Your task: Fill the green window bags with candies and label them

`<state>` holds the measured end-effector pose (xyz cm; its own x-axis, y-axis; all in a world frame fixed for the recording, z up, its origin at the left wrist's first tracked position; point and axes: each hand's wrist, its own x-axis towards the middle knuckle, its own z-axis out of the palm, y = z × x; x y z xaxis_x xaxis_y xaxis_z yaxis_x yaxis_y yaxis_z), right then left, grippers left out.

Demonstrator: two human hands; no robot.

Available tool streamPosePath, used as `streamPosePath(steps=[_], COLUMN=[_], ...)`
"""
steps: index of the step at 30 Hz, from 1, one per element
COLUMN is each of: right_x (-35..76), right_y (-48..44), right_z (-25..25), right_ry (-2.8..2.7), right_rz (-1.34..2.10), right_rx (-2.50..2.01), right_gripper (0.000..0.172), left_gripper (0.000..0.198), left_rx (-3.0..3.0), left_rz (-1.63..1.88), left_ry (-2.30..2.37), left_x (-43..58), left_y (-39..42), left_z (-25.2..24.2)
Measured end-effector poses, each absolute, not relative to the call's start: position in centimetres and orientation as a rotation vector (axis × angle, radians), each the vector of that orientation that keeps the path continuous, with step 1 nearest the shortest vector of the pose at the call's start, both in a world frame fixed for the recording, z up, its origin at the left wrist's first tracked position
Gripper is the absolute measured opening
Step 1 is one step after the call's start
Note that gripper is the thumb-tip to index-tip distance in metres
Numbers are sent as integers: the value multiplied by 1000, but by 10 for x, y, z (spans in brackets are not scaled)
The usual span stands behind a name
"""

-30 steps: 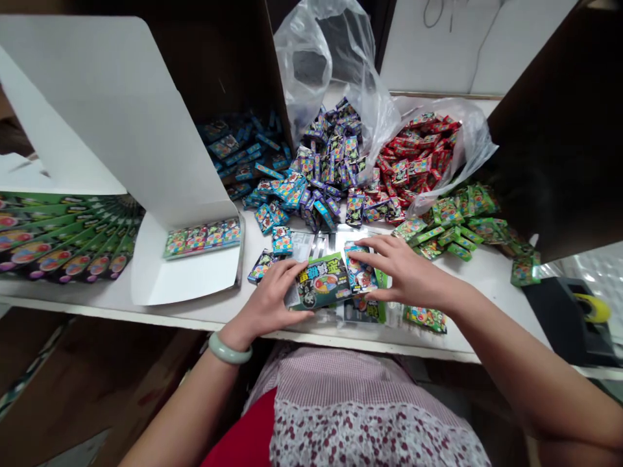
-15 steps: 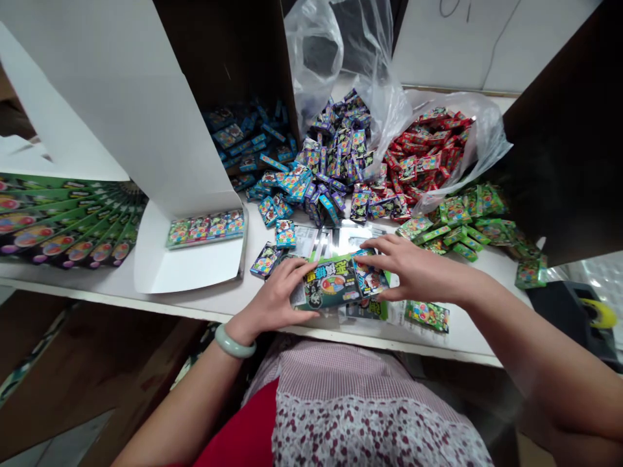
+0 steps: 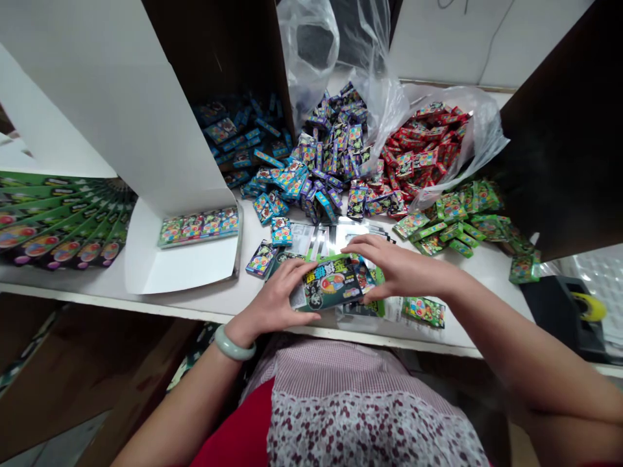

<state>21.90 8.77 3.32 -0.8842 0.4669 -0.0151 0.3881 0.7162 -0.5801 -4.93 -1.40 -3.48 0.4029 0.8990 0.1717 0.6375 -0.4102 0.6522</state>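
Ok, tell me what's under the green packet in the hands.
Under the green packet, held by the left hand and right hand, a second, darker packet and clear plastic stick out towards the right. Whatever lies beneath the packet's middle is covered.

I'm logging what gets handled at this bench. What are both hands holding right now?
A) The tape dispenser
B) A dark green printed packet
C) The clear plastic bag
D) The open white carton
B. The left hand and the right hand both hold the edges of the dark green printed packet between them.
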Motion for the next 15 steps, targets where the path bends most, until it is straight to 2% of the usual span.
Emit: streamPosePath(steps=[2, 4, 6, 9, 10, 12, 14, 15], right_x=[216, 214, 212, 208, 206, 204, 203, 204], right_y=[82, 72, 61, 48, 46, 45, 49, 52], right_z=[27, 19, 12, 1, -1, -2, 0, 2], right_ry=[-2704, -2528, -2315, -2023, -1938, -1820, -1809, -1819], right_rz=[908, 859, 850, 1086, 1187, 1291, 1261, 1222], right_rx=[-734, -853, -1000, -1129, -1132, -1108, -1089, -1095], right_gripper=[92, 88, 69, 42, 37, 30, 26, 26], left_gripper=[88, 89, 91, 91, 85, 61, 39, 35], left_rx=[2181, 2192, 2192, 2152, 2110, 1958, 1724, 1595], left_rz=[727, 768, 818, 879, 905, 1001, 1151, 1223], left_ry=[1357, 1445, 1529, 1552, 1526, 1463, 1399, 1360], left_x=[-47, -44, -40, -30, -26, -14, -1, 5], left_y=[-15, -17, -19, -19, -18, -15, -12, -11], left_z=[-34, -31, -26, -18, -16, -16, -19, -22])
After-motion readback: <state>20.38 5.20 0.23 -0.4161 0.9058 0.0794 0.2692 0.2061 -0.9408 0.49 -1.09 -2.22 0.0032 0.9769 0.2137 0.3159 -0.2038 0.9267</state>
